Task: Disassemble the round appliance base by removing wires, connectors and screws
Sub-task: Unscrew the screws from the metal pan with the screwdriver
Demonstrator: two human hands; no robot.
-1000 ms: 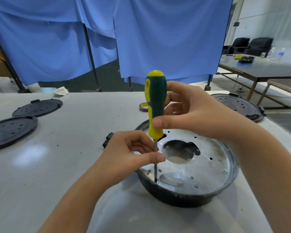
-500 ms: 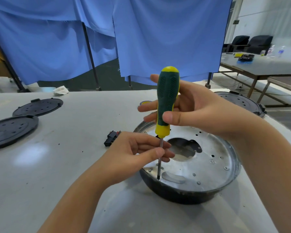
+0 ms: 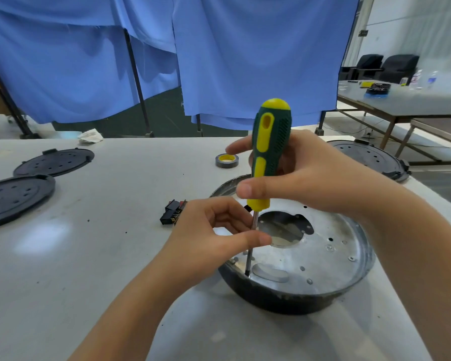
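**Steel pan, screw under the driver**

Steel and black plastic, nearest item: the round appliance base [image 3: 310,267], sitting on the white table [image 3: 115,256] just in front of me, right of centre. I judge it rigid and fairly light, so it could skate or spin under torque; the dark outer rim looks like the safest place to brace it, since the pressed metal edge may be sharp.

My left hand [image 3: 208,238]: thumb and fingers pinching the screwdriver [image 3: 270,152] shaft low down, steadying it. The tip stands at the near-left edge of the pan, apparently seated in a screw I cannot make out.

My right hand [image 3: 297,183]: wrapped round the green-and-yellow handle, thumb across the front.

Several more screws [image 3: 351,258] dot the plate.

Next out: a small black connector block [image 3: 171,216] lying beside the base, left of it; then a roll of tape [image 3: 226,160].

Far left, two black perforated covers [image 3: 34,178]; far right, a third [image 3: 370,158]. Beyond, a blue curtain [image 3: 245,61].
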